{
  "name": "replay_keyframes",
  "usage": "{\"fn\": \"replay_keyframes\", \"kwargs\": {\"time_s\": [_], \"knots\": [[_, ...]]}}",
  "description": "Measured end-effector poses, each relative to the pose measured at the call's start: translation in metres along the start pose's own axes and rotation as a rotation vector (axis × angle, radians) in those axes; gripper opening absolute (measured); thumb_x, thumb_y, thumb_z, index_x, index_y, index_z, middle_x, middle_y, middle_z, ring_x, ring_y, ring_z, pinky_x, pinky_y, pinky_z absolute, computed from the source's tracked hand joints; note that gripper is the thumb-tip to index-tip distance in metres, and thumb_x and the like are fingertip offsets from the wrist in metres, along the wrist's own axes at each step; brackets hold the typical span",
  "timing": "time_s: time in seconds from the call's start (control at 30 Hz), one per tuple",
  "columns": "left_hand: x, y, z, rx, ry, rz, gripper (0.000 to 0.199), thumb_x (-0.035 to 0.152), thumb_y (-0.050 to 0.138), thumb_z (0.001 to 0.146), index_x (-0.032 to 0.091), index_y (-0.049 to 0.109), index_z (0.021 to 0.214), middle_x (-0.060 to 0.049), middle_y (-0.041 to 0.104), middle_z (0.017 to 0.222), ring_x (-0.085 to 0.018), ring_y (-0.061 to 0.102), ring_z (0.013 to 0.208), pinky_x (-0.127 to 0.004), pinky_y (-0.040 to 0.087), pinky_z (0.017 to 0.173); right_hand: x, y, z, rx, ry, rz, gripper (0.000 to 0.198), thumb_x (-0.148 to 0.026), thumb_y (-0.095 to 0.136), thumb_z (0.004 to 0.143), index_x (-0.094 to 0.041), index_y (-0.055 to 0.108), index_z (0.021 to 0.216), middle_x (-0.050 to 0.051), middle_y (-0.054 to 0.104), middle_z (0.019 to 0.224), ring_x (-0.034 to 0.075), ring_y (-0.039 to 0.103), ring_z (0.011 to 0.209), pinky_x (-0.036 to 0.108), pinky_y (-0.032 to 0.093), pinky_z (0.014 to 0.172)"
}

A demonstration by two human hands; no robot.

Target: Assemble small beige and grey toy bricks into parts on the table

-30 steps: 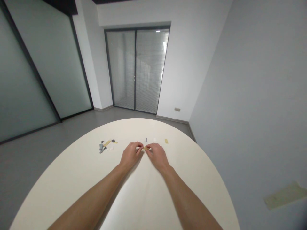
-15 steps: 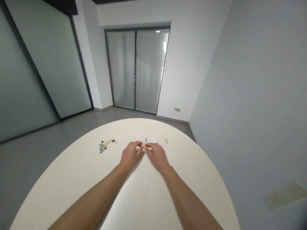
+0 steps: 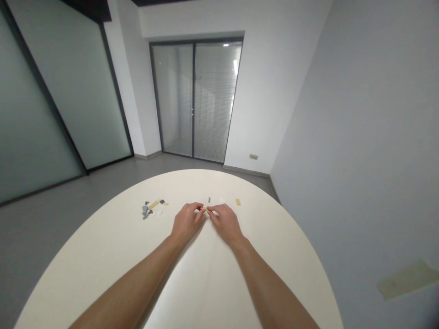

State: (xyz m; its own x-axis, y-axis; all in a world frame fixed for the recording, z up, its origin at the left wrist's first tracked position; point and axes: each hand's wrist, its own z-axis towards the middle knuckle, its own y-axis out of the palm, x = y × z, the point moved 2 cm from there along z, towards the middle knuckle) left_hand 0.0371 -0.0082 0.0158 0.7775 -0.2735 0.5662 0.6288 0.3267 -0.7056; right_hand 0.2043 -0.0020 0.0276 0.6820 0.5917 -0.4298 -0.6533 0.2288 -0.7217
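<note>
My left hand [image 3: 187,219] and my right hand [image 3: 224,221] meet over the middle of the table. Between their fingertips is a small tan toy-brick piece [image 3: 205,209], mostly covered by the fingers. Thumb and forefinger of each hand are pinched on it from either side. Just beyond the hands lies a small dark grey piece [image 3: 209,199]. A flat tan piece [image 3: 238,201] rests to the right of my right hand.
On the left of the round white table [image 3: 113,246] lies a loose group of pieces: a long tan strip [image 3: 154,204], grey pieces [image 3: 144,209], dark ones [image 3: 162,201] and small white ones [image 3: 159,212]. A wall rises close on the right.
The fingers have shifted slightly around the tan piece, and less of it shows now. The loose pieces on the table have not moved.
</note>
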Motion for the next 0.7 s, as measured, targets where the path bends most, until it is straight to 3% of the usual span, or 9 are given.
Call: {"fn": "replay_keyframes", "kwargs": {"time_s": [0.27, 0.47, 0.7], "knots": [[-0.001, 0.003, 0.000, -0.017, -0.016, 0.075, 0.029, 0.030, 0.051, 0.092, 0.017, 0.067, 0.113, -0.009, 0.071, 0.114, -0.024, 0.059, 0.112, -0.037, 0.045, 0.098, 0.006, 0.002, -0.001, -0.005, 0.114, -0.053, 0.015, -0.029, 0.059, 0.094, -0.025, 0.072, 0.101, 0.002, 0.073, 0.099, 0.018, 0.062, 0.098, 0.028, 0.044, 0.089], [-0.003, 0.005, 0.001, -0.037, -0.025, 0.084, 0.030, 0.029, 0.050, 0.092, 0.015, 0.066, 0.113, -0.010, 0.071, 0.112, -0.025, 0.058, 0.113, -0.037, 0.045, 0.097, 0.022, -0.002, -0.002, 0.095, 0.283, -0.063, 0.017, -0.031, 0.056, 0.094, -0.027, 0.069, 0.104, 0.002, 0.071, 0.100, 0.016, 0.062, 0.095, 0.027, 0.045, 0.086], [-0.004, 0.005, 0.000, -0.049, -0.024, 0.071, 0.029, 0.030, 0.051, 0.091, 0.017, 0.067, 0.111, -0.010, 0.071, 0.111, -0.024, 0.059, 0.111, -0.036, 0.045, 0.095, 0.032, -0.010, -0.001, 0.090, 0.472, -0.148, 0.019, -0.037, 0.052, 0.096, -0.027, 0.066, 0.104, 0.002, 0.071, 0.098, 0.016, 0.064, 0.090, 0.026, 0.045, 0.074]]}}
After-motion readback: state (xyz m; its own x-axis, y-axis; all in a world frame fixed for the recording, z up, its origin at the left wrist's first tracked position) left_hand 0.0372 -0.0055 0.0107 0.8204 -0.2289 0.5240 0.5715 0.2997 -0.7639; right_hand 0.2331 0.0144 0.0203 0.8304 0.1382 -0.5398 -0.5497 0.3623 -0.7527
